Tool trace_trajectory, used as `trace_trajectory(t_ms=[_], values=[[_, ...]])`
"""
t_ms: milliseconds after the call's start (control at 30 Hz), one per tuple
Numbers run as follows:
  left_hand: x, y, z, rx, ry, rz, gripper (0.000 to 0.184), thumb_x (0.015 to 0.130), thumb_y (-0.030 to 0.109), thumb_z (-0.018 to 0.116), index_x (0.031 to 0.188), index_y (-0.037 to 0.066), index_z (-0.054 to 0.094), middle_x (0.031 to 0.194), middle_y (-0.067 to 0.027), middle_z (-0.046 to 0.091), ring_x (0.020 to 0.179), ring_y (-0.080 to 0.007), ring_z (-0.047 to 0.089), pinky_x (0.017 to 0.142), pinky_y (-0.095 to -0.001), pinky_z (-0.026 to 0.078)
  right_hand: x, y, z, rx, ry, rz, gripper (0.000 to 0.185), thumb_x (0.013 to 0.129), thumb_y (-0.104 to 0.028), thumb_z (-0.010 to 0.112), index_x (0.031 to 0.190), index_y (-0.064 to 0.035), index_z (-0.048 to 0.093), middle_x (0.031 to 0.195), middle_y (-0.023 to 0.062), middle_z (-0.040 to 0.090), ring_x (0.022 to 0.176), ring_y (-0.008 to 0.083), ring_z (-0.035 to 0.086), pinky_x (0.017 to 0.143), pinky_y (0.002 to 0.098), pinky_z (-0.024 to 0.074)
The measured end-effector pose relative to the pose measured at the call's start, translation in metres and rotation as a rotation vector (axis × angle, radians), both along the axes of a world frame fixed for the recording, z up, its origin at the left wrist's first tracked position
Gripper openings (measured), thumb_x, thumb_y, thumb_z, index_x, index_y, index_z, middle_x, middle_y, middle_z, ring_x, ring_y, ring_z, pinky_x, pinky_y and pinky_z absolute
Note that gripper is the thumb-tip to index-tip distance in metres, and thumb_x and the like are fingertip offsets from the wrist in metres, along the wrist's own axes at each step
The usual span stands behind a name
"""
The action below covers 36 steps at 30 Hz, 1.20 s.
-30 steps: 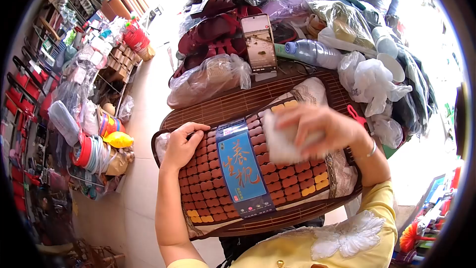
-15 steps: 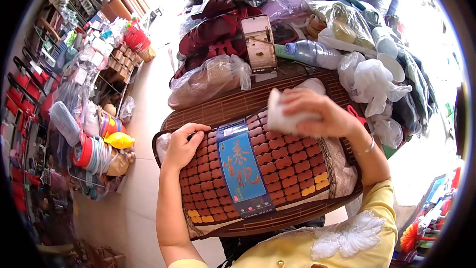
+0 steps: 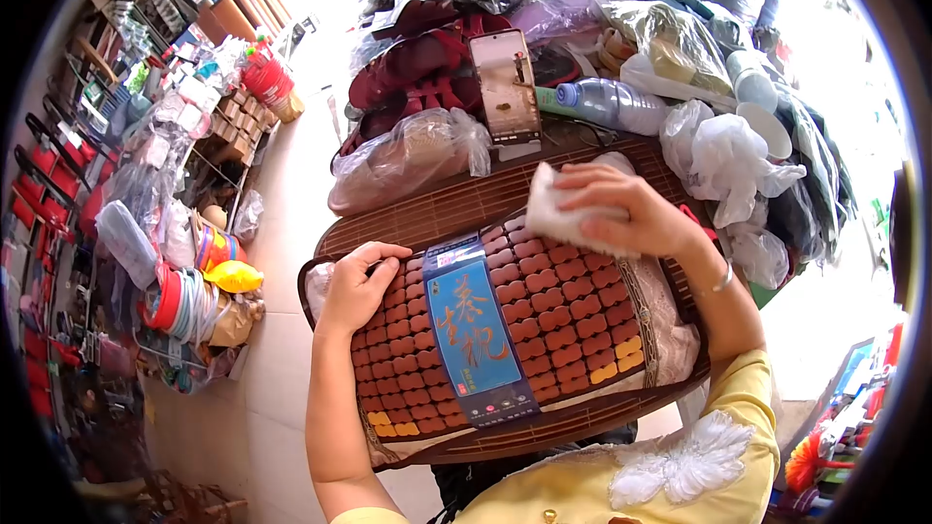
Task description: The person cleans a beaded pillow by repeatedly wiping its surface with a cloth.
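Observation:
A pillow faced with reddish-brown tiles lies in front of me, with a blue paper band bearing Chinese characters around its middle. My right hand grips a white cloth against the pillow's upper right part. On the upper left edge rests my left hand, its fingers bent over the rim and its fingertips partly hidden; I cannot see anything held in it. Beneath the pillow is a brown slatted mat. Another white bundle shows just behind my right hand.
A phone stands upright behind the mat, beside a plastic bottle. Dark red sandals and bagged goods are piled there. White plastic bags lie at the right. Shelves with a yellow balloon-like item line the left.
The right hand has shifted slightly right with the white cloth, whose shape has tilted. The left hand and the pillow stay where they were.

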<state>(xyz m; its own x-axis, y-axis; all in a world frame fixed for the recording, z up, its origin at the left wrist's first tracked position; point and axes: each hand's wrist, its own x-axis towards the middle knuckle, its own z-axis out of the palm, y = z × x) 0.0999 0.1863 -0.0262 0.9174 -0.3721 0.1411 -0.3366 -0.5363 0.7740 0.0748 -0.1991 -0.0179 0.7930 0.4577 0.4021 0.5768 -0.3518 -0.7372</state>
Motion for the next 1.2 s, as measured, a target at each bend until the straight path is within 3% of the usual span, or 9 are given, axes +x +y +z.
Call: trace_trajectory(t_ms=[133, 267, 367, 533, 733, 800, 933, 1067, 1200], values=[[-0.002, -0.003, 0.001, 0.015, 0.016, 0.005, 0.021, 0.091, 0.006, 0.056, 0.104, -0.003, 0.070, 0.098, -0.0079, 0.071, 0.093, -0.0135, 0.064, 0.087, -0.0264, 0.048, -0.042, 0.039, 0.022, -0.062, -0.264, 0.512, 0.023, 0.079, -0.022, 0.078, 0.100, -0.0134, 0.074, 0.127, 0.0098, 0.063, 0.131, 0.0324, 0.050, 0.107, 0.0491, 0.0432], [-0.001, -0.002, 0.001, 0.013, 0.004, 0.003, 0.022, 0.091, 0.006, 0.056, 0.104, -0.002, 0.070, 0.099, -0.0076, 0.071, 0.093, -0.0135, 0.064, 0.087, -0.0262, 0.048, -0.059, 0.046, 0.023, -0.118, -0.293, 0.648, 0.023, 0.077, -0.021, 0.080, 0.097, -0.0154, 0.073, 0.128, 0.0092, 0.062, 0.132, 0.0342, 0.048, 0.107, 0.0496, 0.0422], [-0.002, -0.003, 0.002, 0.015, 0.012, 0.006, 0.022, 0.091, 0.006, 0.056, 0.105, -0.002, 0.070, 0.099, -0.0076, 0.071, 0.093, -0.0134, 0.064, 0.087, -0.0261, 0.048, -0.030, 0.028, 0.016, 0.024, -0.171, 0.514, 0.026, 0.076, -0.018, 0.081, 0.101, -0.0161, 0.074, 0.132, 0.0094, 0.061, 0.132, 0.0337, 0.048, 0.112, 0.0490, 0.0379], [0.000, 0.000, -0.001, 0.007, 0.007, 0.002, 0.021, 0.091, 0.006, 0.056, 0.105, -0.002, 0.070, 0.099, -0.0075, 0.071, 0.093, -0.0136, 0.064, 0.087, -0.0263, 0.048, 0.000, -0.010, -0.007, 0.019, 0.024, -0.076, 0.026, 0.085, -0.021, 0.075, 0.108, -0.0079, 0.073, 0.130, 0.0142, 0.064, 0.130, 0.0329, 0.052, 0.113, 0.0474, 0.0370], [-0.003, -0.003, 0.003, 0.012, 0.017, 0.007, 0.021, 0.092, 0.006, 0.056, 0.105, -0.002, 0.071, 0.099, -0.0076, 0.071, 0.094, -0.0137, 0.064, 0.087, -0.0266, 0.048, -0.046, 0.044, 0.019, -0.019, -0.238, 0.595, 0.020, 0.078, -0.020, 0.080, 0.096, -0.0150, 0.073, 0.125, 0.0074, 0.064, 0.131, 0.0329, 0.050, 0.108, 0.0494, 0.0409], [-0.002, -0.003, 0.002, 0.010, 0.016, 0.001, 0.022, 0.091, 0.006, 0.055, 0.105, -0.002, 0.071, 0.099, -0.0075, 0.071, 0.094, -0.0136, 0.064, 0.087, -0.0264, 0.048, -0.062, 0.048, 0.023, -0.120, -0.289, 0.606, 0.021, 0.076, -0.020, 0.081, 0.095, -0.0162, 0.073, 0.126, 0.0074, 0.064, 0.130, 0.0331, 0.050, 0.107, 0.0499, 0.0413], [-0.004, -0.004, 0.004, 0.020, 0.022, 0.012, 0.022, 0.091, 0.006, 0.055, 0.105, -0.002, 0.070, 0.099, -0.0074, 0.071, 0.094, -0.0135, 0.063, 0.088, -0.0262, 0.047, -0.022, 0.022, 0.010, 0.054, -0.118, 0.500, 0.022, 0.078, -0.017, 0.080, 0.100, -0.0119, 0.074, 0.136, 0.0102, 0.059, 0.132, 0.0340, 0.049, 0.109, 0.0498, 0.0390], [0.000, 0.000, -0.001, 0.007, 0.011, -0.006, 0.022, 0.091, 0.006, 0.055, 0.105, -0.002, 0.070, 0.100, -0.0073, 0.071, 0.094, -0.0137, 0.064, 0.088, -0.0263, 0.047, -0.004, -0.006, -0.003, 0.076, 0.094, -0.057, 0.026, 0.086, -0.020, 0.073, 0.108, -0.0070, 0.072, 0.129, 0.0163, 0.063, 0.132, 0.0346, 0.049, 0.112, 0.0490, 0.0354], [0.001, 0.001, -0.004, 0.006, 0.000, -0.010, 0.022, 0.091, 0.006, 0.056, 0.105, -0.002, 0.070, 0.101, -0.0074, 0.071, 0.095, -0.0136, 0.064, 0.088, -0.0263, 0.048, -0.022, 0.016, 0.010, -0.055, -0.143, 0.321, 0.029, 0.083, -0.023, 0.075, 0.109, -0.0106, 0.072, 0.136, 0.0135, 0.058, 0.134, 0.0326, 0.047, 0.112, 0.0486, 0.0353]])
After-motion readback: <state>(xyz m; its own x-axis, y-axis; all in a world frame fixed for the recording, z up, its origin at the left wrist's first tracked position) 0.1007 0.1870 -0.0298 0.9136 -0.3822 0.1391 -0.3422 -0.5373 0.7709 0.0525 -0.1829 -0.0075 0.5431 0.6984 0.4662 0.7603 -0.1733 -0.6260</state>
